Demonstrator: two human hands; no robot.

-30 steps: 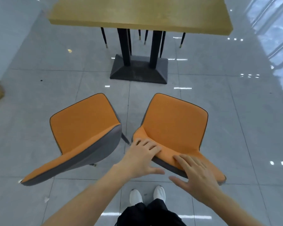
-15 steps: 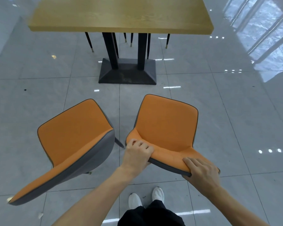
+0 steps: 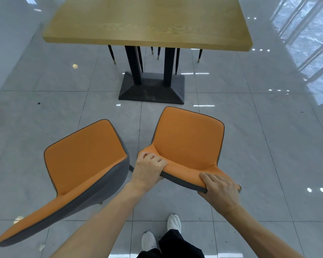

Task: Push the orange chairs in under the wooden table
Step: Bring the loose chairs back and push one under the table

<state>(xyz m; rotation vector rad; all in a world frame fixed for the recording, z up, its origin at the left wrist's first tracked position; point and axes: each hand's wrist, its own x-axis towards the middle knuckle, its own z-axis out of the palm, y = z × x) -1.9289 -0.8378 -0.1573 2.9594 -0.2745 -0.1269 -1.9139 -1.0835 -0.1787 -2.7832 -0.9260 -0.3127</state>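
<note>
Both hands on the right chair's (image 3: 188, 140) backrest top. Left hand (image 3: 147, 169) wraps its left end, fingers curled over the orange face, thumb under the grey rim. Right hand (image 3: 219, 189) clamps the right end likewise. Two-ended hold so I can steer it straight, I judge; seat front points at the table (image 3: 147, 21), just short of the black base (image 3: 151, 90). Neither chair is under the top yet. Left chair (image 3: 82, 155) stands untouched just beside, angled off to the left. Chair legs hidden beneath the seats. Thin legs behind the base, probably other chairs; seats not visible. Table's far edge cut off.
</note>
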